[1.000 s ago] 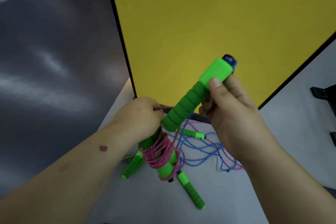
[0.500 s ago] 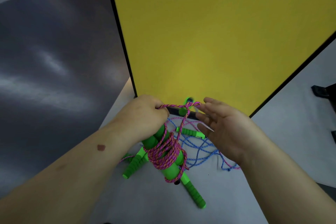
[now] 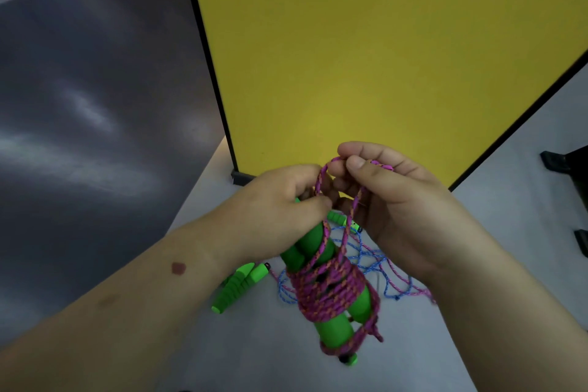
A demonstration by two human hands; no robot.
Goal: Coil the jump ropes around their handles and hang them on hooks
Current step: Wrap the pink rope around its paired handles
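A pink jump rope (image 3: 327, 291) is coiled around its two green foam handles (image 3: 334, 326), held together and pointing down toward me. My left hand (image 3: 280, 200) grips the upper ends of the handles. My right hand (image 3: 391, 200) pinches a loose loop of the pink rope (image 3: 323, 175) just above the left hand. Below on the grey floor lie a blue rope (image 3: 366, 258) tangled with more pink rope, a green handle (image 3: 237, 285) at the left and another green handle (image 3: 342, 220) partly hidden behind my hands. No hook is in view.
A yellow board (image 3: 366, 57) with a black frame stands upright right behind my hands. A dark grey wall (image 3: 89, 105) fills the left side. Black objects (image 3: 566, 159) sit at the right edge of the grey floor (image 3: 509, 194).
My right hand let go of the second green handle, which now sits with the first in the coil. The right hand then took hold of a loose pink loop and lifted it.
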